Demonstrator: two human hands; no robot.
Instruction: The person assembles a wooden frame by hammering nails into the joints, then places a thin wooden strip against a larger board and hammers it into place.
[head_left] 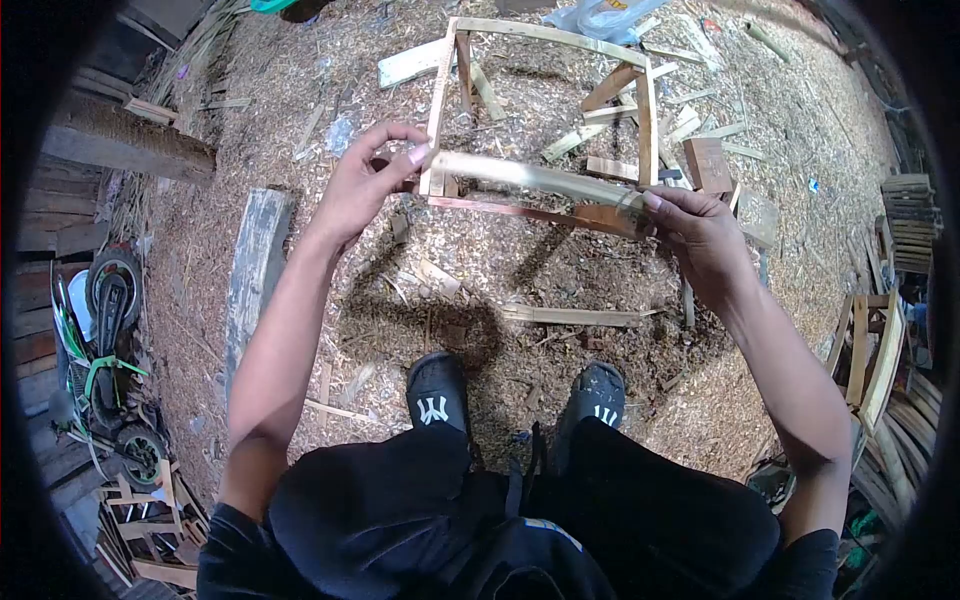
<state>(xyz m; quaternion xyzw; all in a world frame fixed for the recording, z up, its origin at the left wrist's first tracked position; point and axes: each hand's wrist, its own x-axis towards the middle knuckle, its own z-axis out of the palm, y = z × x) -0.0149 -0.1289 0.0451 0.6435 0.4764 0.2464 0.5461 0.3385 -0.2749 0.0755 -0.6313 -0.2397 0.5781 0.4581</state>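
Observation:
A light wooden slat [540, 178] spans between my two hands, over the near side of a wooden frame [545, 33]. My left hand [375, 180] has its thumb and fingers closed at the slat's left end, by the frame's near left corner. At the other end, my right hand [695, 225] pinches the slat near the frame's right upright. Just below the slat runs a reddish rail [530, 211]. The exact contact between slat and frame is hidden by my fingers.
Wood offcuts and shavings cover the ground. A thick plank [258, 270] lies at the left, a loose stick [575, 316] below the frame. A small motorbike [112, 350] is at far left; another wooden frame [876, 360] stands at the right.

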